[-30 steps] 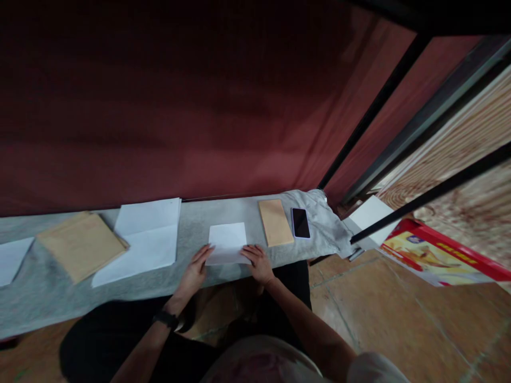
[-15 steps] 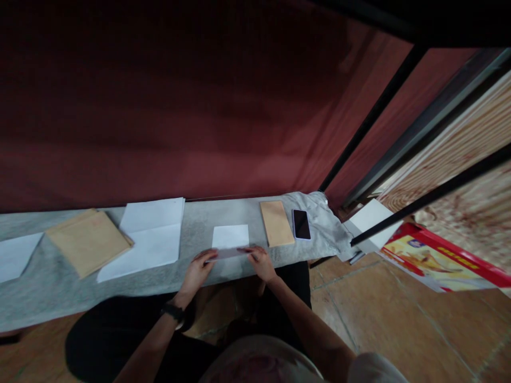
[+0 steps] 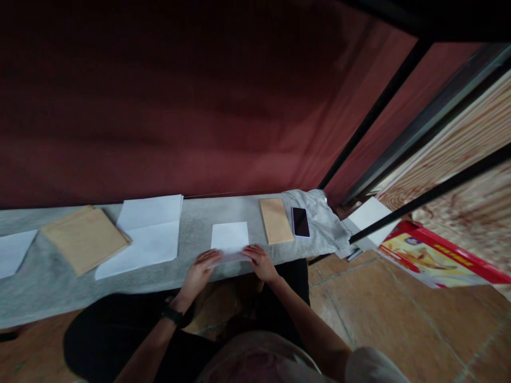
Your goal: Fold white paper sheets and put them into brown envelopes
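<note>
Left hand [image 3: 203, 266] on paper [image 3: 229, 235], near edge crosswise

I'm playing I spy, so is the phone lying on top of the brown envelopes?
No, the phone lies on the gray cloth, apart from them.

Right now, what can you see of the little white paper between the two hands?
The paper is white, thin-looking and plain on top. Its far part lies flat on the grey cloth; its near strip looks duller, perhaps bent up along a crease. The left hand holds its near left corner, the right hand its near right one.
</note>
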Demonstrator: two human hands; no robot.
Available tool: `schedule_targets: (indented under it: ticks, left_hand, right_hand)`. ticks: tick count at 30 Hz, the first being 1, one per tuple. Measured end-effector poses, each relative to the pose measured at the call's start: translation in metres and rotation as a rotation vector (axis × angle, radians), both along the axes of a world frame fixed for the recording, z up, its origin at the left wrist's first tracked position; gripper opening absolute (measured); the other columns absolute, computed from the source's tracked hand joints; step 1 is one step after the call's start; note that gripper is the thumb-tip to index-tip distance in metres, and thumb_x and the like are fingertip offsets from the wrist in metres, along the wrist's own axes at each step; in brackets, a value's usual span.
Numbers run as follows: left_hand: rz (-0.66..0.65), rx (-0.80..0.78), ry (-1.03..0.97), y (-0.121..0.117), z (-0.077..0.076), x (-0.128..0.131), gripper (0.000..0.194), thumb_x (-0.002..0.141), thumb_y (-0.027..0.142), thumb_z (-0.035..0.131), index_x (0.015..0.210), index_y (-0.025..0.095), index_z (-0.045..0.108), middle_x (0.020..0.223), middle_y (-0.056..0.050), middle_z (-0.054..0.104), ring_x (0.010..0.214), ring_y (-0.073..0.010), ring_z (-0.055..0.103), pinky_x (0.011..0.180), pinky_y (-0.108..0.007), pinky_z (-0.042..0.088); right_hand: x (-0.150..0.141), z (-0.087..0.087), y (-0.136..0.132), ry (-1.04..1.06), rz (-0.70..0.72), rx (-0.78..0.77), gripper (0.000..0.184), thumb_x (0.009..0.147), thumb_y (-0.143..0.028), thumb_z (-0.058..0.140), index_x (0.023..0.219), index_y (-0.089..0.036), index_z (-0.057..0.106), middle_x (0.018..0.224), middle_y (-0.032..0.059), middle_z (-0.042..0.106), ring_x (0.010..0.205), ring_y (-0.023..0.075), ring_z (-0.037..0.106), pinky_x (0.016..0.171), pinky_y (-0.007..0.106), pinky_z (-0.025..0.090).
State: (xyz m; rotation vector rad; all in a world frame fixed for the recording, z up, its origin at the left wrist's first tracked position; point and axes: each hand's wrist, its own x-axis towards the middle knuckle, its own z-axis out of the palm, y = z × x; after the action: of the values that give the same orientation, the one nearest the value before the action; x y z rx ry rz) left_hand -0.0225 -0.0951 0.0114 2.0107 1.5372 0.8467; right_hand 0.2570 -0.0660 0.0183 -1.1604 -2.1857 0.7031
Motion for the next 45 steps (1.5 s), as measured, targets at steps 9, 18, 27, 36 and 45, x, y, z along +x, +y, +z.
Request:
schedule_targets:
  ticks: [9, 18, 27, 36, 45]
  left_hand:
    - [0.366, -0.095, -0.337, 0.024, 0.05, 0.018, 0.045, 0.081, 0.062, 0.058, 0.091, 0.02, 0.073, 0.095, -0.007, 0.078, 0.095, -0.0261, 0.071, 0.091, -0.04, 0.056]
    - [0.282, -0.346, -0.72, 0.029, 0.093, 0.015, 0.059, 0.068, 0.064, 0.074, 0.102, 0.016, 0.069, 0.094, -0.007, 0.077, 0.081, -0.0221, 0.07, 0.073, -0.032, 0.055]
    - [0.424, -0.168, -0.325, 0.06, 0.071, -0.029, 0.045, 0.064, 0.056, 0.072, 0.087, 0.018, 0.068, 0.08, -0.004, 0.074, 0.069, -0.0213, 0.068, 0.064, -0.033, 0.055]
    - [0.419, -0.023, -0.063, 0.099, 0.044, -0.009, 0.038, 0.08, 0.023, 0.058, 0.116, 0.016, 0.067, 0.126, -0.014, 0.068, 0.116, -0.0292, 0.064, 0.106, -0.048, 0.049]
    - [0.191, 0.11, 0.39, 0.025, 0.004, 0.056, 0.053, 0.099, 0.038, 0.04, 0.147, 0.017, 0.048, 0.162, -0.015, 0.035, 0.152, -0.031, 0.027, 0.123, -0.054, 0.024]
  right_hand:
    - [-0.017, 0.054, 0.02, 0.384, -0.202, -0.142, 0.024, 0.097, -0.037, 0.054, 0.095, -0.025, 0.075, 0.092, 0.0011, 0.074, 0.088, 0.0202, 0.068, 0.083, 0.032, 0.054]
    - [-0.038, 0.102, 0.045, 1.146, -0.419, -0.447, 0.027, 0.082, -0.047, 0.066, 0.09, -0.022, 0.062, 0.082, -0.0012, 0.066, 0.071, 0.0141, 0.061, 0.062, 0.023, 0.051]
    - [-0.033, 0.032, 0.029, 0.906, -0.588, -0.612, 0.028, 0.069, -0.039, 0.072, 0.079, -0.022, 0.053, 0.061, -0.0062, 0.058, 0.053, 0.0123, 0.057, 0.053, 0.025, 0.055]
    - [-0.029, 0.003, 0.022, 0.713, -0.629, -0.654, 0.011, 0.075, -0.029, 0.059, 0.083, -0.022, 0.054, 0.06, -0.0048, 0.06, 0.047, 0.0127, 0.058, 0.047, 0.024, 0.053]
    - [-0.018, 0.006, -0.014, 0.561, -0.572, -0.562, 0.014, 0.087, -0.032, 0.054, 0.093, -0.02, 0.061, 0.067, -0.0018, 0.065, 0.057, 0.0158, 0.063, 0.058, 0.029, 0.057]
